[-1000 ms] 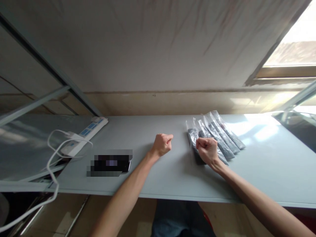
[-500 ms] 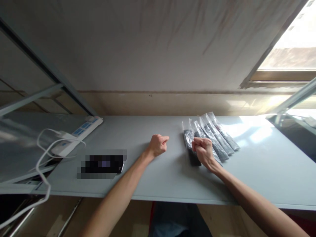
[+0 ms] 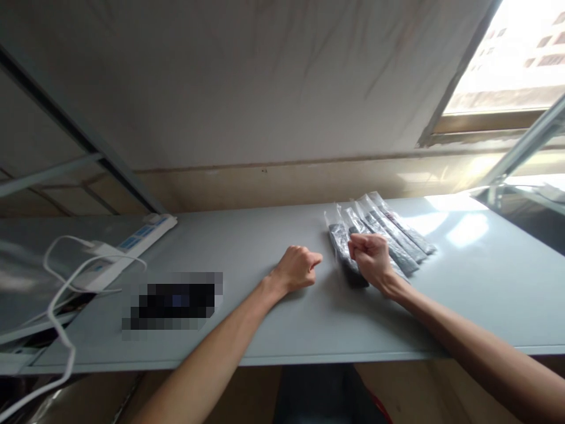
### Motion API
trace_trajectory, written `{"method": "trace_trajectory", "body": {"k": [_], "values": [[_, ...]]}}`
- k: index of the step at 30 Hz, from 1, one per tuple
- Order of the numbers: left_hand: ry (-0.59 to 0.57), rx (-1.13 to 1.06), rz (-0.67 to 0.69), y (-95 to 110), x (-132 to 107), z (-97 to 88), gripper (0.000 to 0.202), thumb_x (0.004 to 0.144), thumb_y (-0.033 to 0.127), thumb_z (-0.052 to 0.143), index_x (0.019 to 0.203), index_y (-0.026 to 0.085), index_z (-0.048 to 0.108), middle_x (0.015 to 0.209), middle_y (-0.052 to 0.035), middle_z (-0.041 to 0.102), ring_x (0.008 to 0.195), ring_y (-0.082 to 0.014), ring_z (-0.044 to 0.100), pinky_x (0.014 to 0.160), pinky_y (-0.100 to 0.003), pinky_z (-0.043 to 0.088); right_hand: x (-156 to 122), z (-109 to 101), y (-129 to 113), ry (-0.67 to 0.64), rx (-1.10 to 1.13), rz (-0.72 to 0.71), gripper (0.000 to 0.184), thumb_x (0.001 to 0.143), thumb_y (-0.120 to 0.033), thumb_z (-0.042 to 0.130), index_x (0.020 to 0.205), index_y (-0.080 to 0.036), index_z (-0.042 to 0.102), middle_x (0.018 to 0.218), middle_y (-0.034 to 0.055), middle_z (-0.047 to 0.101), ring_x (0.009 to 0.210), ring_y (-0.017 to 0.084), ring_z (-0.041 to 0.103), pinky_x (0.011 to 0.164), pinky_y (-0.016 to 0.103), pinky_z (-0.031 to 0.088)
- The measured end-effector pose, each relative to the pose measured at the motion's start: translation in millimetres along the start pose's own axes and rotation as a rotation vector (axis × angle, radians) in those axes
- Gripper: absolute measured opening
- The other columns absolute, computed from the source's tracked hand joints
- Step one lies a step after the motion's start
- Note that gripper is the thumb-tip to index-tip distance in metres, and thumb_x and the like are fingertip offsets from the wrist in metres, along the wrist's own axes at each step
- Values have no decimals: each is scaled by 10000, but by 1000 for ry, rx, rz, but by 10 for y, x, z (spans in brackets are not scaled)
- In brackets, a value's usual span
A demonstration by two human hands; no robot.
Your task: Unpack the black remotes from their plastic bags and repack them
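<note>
My left hand [image 3: 299, 268] is closed in a fist over the middle of the grey desk [image 3: 282, 330], thumb side toward the right; nothing shows in it. My right hand [image 3: 371, 257], also a fist with nothing visible in it, hovers above several dark, flat strip-like items in clear plastic sleeves. It hides part of them. The nearest sleeved item [image 3: 342, 244] lies between the two hands, just left of my right hand. The others fan out behind and to the right, one of them the rightmost sleeved item [image 3: 404, 227]. What they are I cannot make out.
A white power strip [image 3: 145, 231] with a plugged-in charger and a looping white cable [image 3: 66, 338] lies at the left. A dark pixelated object [image 3: 176, 300] rests in front of it. Metal frame posts flank the desk; a wall stands behind, with a window [image 3: 516, 65] upper right.
The view has tilted and shifted slightly. My left fist has moved right, toward the sleeved items. My right fist stays over them, still closed.
</note>
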State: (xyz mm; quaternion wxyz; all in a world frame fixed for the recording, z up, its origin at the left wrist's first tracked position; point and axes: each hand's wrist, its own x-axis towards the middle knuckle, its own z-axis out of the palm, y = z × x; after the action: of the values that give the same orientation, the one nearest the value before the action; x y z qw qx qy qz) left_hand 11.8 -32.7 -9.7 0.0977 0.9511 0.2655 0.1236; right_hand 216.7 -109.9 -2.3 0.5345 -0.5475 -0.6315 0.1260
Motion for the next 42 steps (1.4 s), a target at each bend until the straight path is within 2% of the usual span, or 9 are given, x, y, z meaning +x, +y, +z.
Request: {"method": "trace_trajectory", "body": {"k": [5,15,19,22,25,27,31,37,42], "values": [[-10,43,26,20,1,14,222,660,68,567,602,231,428,555,-29,539,532,-208,446,586,-365,171,-80,57,47,-214,-136,-157,217,634,-170,428,572,-244,234,525,-57,189,497,107,186,541,290,214],[-94,198,134,176,4,-9,127,732,111,604,752,225,656,690,-75,705,631,-250,613,595,-339,256,-89,69,31,-248,-54,-132,200,633,-170,423,584,-249,247,527,-52,225,500,111,223,534,296,222],[10,128,75,68,32,0,147,697,97,555,652,233,517,581,-46,572,563,-222,485,599,-351,215,-58,51,7,-207,-68,-140,233,660,-145,430,598,-244,228,534,-54,220,524,108,196,551,295,226],[77,33,-29,-85,54,-3,251,647,88,526,602,240,332,514,-8,399,524,-196,328,596,-365,173,-46,31,-58,-263,-69,-189,242,700,-131,446,655,-252,241,564,-58,216,525,116,196,540,299,205],[95,-48,-98,-177,66,-5,306,631,94,515,618,243,248,526,13,313,544,-187,237,605,-369,162,-48,11,-117,-337,-68,-248,177,750,-123,443,723,-259,332,571,-63,325,504,123,281,547,283,256],[94,-88,-111,-193,72,-3,304,625,100,514,622,243,245,540,19,287,561,-186,212,616,-371,157,-47,0,-129,-344,-77,-268,157,752,-105,430,796,-256,433,569,-69,405,501,131,337,567,269,301],[107,-147,-144,-228,73,-16,322,592,101,520,609,235,227,550,24,259,582,-180,174,628,-374,143,-25,-9,-93,-335,-118,-250,370,739,-69,410,1026,-238,571,561,-90,446,509,148,351,605,256,334],[175,-153,-231,-412,44,-91,330,604,96,499,606,237,200,570,23,232,597,-172,202,636,-370,131,7,12,-48,-418,-194,-208,509,763,-46,411,1210,-218,582,567,-94,455,518,164,402,624,276,315],[162,-157,-240,-433,38,-78,344,582,80,508,603,234,201,566,25,245,593,-164,211,627,-368,130,-6,24,-68,-453,-205,-201,529,793,-33,402,1259,-213,577,576,-93,451,525,168,411,625,285,312]]}}
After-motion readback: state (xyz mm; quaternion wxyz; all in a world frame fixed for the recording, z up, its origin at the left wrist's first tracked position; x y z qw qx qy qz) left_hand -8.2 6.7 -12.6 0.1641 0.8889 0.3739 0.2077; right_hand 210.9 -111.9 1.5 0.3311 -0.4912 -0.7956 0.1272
